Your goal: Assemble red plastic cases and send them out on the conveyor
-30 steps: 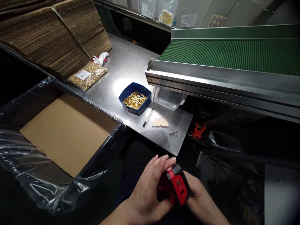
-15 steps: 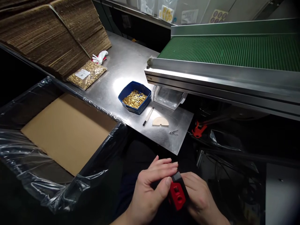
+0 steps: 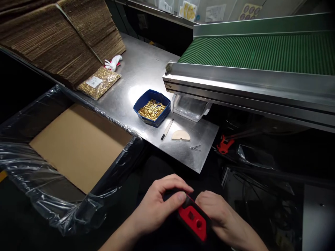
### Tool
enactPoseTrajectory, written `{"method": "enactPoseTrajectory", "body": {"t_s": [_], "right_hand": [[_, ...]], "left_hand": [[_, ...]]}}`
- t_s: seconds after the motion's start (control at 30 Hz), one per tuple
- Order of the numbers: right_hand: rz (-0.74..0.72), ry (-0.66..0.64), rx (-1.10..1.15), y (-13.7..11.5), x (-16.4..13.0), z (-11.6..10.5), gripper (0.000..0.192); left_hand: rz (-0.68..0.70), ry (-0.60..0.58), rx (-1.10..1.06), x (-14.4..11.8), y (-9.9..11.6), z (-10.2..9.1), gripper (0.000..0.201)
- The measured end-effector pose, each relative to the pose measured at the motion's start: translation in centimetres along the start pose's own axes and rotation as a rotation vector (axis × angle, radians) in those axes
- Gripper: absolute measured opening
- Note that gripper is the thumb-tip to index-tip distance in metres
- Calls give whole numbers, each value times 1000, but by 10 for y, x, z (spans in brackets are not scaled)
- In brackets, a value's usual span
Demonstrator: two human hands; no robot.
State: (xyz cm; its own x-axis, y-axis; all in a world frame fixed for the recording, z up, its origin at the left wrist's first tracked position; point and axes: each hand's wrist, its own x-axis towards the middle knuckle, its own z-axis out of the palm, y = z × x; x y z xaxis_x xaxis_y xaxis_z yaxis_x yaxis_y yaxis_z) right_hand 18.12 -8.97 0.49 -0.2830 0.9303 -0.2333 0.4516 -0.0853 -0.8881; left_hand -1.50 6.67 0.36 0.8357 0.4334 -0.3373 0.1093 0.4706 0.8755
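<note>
A black device with a red face (image 3: 187, 213) and two holes in it is held low in front of me; its exact kind does not show. My left hand (image 3: 161, 200) grips its upper left end, thumb on top and fingers curled over. Against its right side rests my right hand (image 3: 218, 212), fingers bent and closed; whether they grip the device itself or a part hidden behind it cannot be seen. Beyond my hands, on the metal table (image 3: 180, 158), lie small silver tweezers or snips (image 3: 195, 147), a pale half-round piece (image 3: 180, 135) and a white pen-like knife (image 3: 166, 129).
A blue bin (image 3: 157, 122) of small gold pieces stands on the table beside a clear-grey tray (image 3: 190, 106). A green conveyor (image 3: 251, 52) juts in from the right. Left are a plastic-lined box (image 3: 78, 146), stacked cardboard (image 3: 60, 42) and a bag of gold pieces (image 3: 104, 80).
The device has turned, its lower end swinging right. My left hand has shifted slightly left and its fingers have curled more. The right hand stays close beside it.
</note>
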Motion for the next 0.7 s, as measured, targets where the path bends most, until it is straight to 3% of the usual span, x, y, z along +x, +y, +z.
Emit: {"method": "enactPoseTrajectory", "body": {"t_s": [0.17, 0.4, 0.53, 0.7], "right_hand": [[9, -78, -24, 2, 0, 1, 23], [-5, -101, 94, 3, -5, 7, 21], [-8, -88, 159, 6, -9, 12, 24], [-49, -41, 174, 10, -15, 16, 21]], "left_hand": [[-166, -90, -90, 1, -6, 6, 30], [-296, 3, -69, -3, -22, 24, 64], [-269, -37, -163, -7, -26, 29, 73], [-189, -117, -185, -13, -19, 27, 71]]}}
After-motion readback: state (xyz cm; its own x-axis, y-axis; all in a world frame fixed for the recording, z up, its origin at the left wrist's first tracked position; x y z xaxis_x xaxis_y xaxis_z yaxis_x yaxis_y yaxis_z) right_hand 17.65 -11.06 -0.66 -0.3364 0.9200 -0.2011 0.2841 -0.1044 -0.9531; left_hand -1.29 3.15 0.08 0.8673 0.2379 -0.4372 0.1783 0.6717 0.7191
